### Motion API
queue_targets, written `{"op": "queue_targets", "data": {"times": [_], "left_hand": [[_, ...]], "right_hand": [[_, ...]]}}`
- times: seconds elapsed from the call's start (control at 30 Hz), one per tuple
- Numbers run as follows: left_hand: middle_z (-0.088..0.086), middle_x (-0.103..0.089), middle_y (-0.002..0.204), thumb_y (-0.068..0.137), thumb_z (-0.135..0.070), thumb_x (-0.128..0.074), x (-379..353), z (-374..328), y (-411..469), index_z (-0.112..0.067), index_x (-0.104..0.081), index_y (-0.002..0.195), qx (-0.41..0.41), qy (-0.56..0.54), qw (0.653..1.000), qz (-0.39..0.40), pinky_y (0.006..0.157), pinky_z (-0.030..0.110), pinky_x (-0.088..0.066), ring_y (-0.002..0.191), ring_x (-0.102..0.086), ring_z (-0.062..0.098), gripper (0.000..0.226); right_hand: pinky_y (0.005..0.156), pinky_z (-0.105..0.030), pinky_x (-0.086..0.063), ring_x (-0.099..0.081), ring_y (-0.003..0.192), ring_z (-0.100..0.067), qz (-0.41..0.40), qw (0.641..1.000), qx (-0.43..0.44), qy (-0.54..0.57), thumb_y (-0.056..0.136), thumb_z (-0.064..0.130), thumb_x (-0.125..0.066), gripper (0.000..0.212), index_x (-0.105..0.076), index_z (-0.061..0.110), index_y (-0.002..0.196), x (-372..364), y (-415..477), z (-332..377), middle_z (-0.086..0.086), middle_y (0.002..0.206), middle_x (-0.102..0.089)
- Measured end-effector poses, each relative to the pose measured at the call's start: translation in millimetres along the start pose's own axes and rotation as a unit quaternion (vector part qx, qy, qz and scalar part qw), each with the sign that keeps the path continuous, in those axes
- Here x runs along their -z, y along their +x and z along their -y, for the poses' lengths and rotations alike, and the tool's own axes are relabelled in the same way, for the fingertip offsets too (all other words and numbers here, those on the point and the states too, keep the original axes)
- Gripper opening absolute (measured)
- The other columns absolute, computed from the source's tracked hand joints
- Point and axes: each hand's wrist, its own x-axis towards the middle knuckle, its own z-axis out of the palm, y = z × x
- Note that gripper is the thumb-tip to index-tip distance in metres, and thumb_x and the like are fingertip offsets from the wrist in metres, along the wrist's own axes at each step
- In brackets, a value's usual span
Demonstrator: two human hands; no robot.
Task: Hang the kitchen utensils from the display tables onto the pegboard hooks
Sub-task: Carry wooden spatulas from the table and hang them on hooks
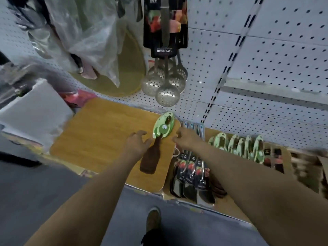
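Here: brown spatula [150,158], green card [159,122], flat on board [106,132]; left hand [137,143] grip wide, right hand [185,139] grip loose, empty.

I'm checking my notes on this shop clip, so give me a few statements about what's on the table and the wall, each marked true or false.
1. The brown-handled utensil with a green card lies on the wooden board. True.
2. The slotted ladles lie flat on the board. False: they hang in front of the pegboard.
3. The left hand is right beside the utensil's neck. True.
4. The row of green-carded utensils stands left of the board. False: it stands to the right of it.
5. The right hand grips a ladle. False: it is down by the board's right edge, apart from the ladles.
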Motion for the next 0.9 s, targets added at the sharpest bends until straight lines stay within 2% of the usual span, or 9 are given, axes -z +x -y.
{"op": "queue_targets", "data": {"times": [0.07,0.1,0.13,0.17,0.27,0.43,0.6,0.73,0.9], "left_hand": [[0.013,-0.063,0.124,0.092,-0.050,-0.059,-10.6,13.3,13.6,-0.018,-0.057,0.134,0.009,-0.017,1.000,0.019,0.094,0.037,-0.047,0.120,-0.056,0.032,0.052],[0.012,-0.063,0.127,0.092,-0.051,-0.059,-15.0,21.6,26.8,-0.017,-0.058,0.134,0.013,-0.021,0.999,0.035,0.096,0.036,-0.046,0.120,-0.057,0.031,0.054],[0.012,-0.063,0.129,0.093,-0.052,-0.058,-20.6,30.5,38.5,-0.017,-0.058,0.134,0.014,-0.018,0.999,0.046,0.096,0.036,-0.046,0.119,-0.058,0.030,0.054],[0.011,-0.063,0.130,0.093,-0.052,-0.057,-25.8,37.9,48.0,-0.016,-0.058,0.134,0.015,-0.014,0.998,0.058,0.095,0.035,-0.046,0.119,-0.059,0.029,0.054],[0.012,-0.066,0.126,0.095,-0.048,-0.056,-35.6,52.8,68.0,-0.015,-0.060,0.132,0.006,-0.006,0.998,0.069,0.090,0.032,-0.045,0.116,-0.061,0.029,0.050],[0.009,-0.066,0.127,0.097,-0.047,-0.055,-48.9,70.6,86.2,-0.015,-0.060,0.132,0.020,-0.026,0.997,0.072,0.092,0.031,-0.045,0.119,-0.061,0.025,0.048],[0.005,-0.069,0.123,0.097,-0.047,-0.055,-49.9,76.1,94.6,-0.017,-0.063,0.129,0.011,-0.041,0.996,0.077,0.092,0.028,-0.046,0.115,-0.063,0.021,0.044],[0.004,-0.068,0.124,0.098,-0.045,-0.053,-45.3,74.4,86.4,-0.016,-0.063,0.127,0.007,-0.043,0.995,0.093,0.091,0.026,-0.044,0.116,-0.061,0.020,0.042],[0.004,-0.068,0.123,0.097,-0.046,-0.055,-53.9,65.3,88.5,-0.016,-0.064,0.125,0.021,-0.046,0.993,0.110,0.087,0.025,-0.043,0.116,-0.062,0.020,0.041]], "right_hand": [[0.091,-0.033,-0.046,-0.058,0.121,-0.032,0.021,0.998,-0.038,0.046,0.101,0.040,-0.054,0.040,-0.062,0.008,0.123,-22.5,16.7,2.7,-0.014,0.126,-0.063],[0.085,-0.031,-0.045,-0.060,0.118,-0.032,0.028,0.995,-0.064,0.069,0.100,0.041,-0.054,0.033,-0.066,0.012,0.106,-36.4,31.9,6.5,-0.013,0.114,-0.064],[0.078,-0.029,-0.043,-0.062,0.115,-0.033,0.031,0.992,-0.086,0.092,0.100,0.043,-0.055,0.032,-0.066,0.015,0.090,-49.8,44.9,9.9,-0.011,0.104,-0.062],[0.076,-0.027,-0.041,-0.064,0.114,-0.032,0.036,0.987,-0.107,0.114,0.099,0.045,-0.056,0.035,-0.067,0.014,0.086,-62.3,57.0,11.7,-0.010,0.099,-0.062],[0.082,-0.024,-0.042,-0.062,0.118,-0.028,0.028,0.972,-0.144,0.182,0.095,0.045,-0.063,0.043,-0.071,0.012,0.121,-86.2,84.6,17.8,-0.010,0.120,-0.069],[0.101,-0.029,-0.042,-0.057,0.126,-0.026,0.004,0.968,-0.158,0.193,0.092,0.046,-0.067,0.053,-0.063,0.014,0.134,-121.2,116.3,22.0,-0.008,0.134,-0.064],[0.086,-0.028,-0.051,-0.066,0.101,-0.017,0.025,0.971,-0.174,0.163,0.084,0.047,-0.072,0.035,-0.073,0.019,0.105,-146.5,125.7,15.6,-0.001,0.105,-0.071],[0.064,-0.012,-0.046,-0.059,0.074,-0.005,0.020,0.952,-0.186,0.243,0.090,0.030,-0.074,0.015,-0.065,0.021,0.081,-141.8,102.4,10.8,0.004,0.086,-0.063],[0.077,-0.031,-0.057,-0.068,0.082,-0.015,-0.041,0.924,-0.199,0.324,0.086,0.020,-0.078,0.018,-0.067,0.024,0.072,-125.8,81.6,-8.6,0.002,0.079,-0.069]]}}
